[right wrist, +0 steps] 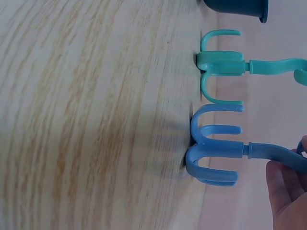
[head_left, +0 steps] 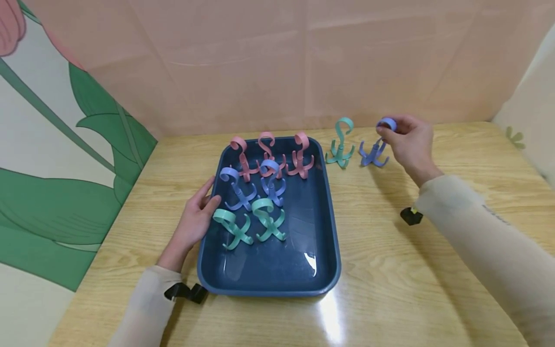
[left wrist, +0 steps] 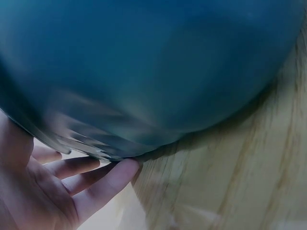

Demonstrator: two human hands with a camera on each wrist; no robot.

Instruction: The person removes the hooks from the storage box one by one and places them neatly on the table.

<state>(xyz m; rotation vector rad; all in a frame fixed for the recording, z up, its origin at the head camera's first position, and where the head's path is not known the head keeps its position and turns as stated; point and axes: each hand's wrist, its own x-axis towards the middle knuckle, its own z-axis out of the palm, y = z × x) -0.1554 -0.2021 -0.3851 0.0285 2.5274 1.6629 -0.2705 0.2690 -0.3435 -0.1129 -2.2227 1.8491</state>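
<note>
While our left hand (head_left: 196, 219) touches the navy tray (head_left: 299, 262) with fairly straight fingers, our right hand (head_left: 412, 144) pinches an upright blue hook (head_left: 373, 156) by its curl, beside a green hook (head_left: 340, 151).

Hands (head_left: 411, 144) on tray (head_left: 301, 226) and hook (head_left: 373, 156)

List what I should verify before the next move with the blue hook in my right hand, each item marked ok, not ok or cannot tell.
1. Right hand secured on the blue hook: ok, it pinches the curled top.
2. Blue hook's base lifted off the table: cannot tell, no clear gap shows.
3. Left hand on the tray: ok, it touches the left side.
4. Bare floor inside the tray: ok, on the right and near side.
5. Direct path to the tray unobstructed: not ok, a green hook stands between.
</note>
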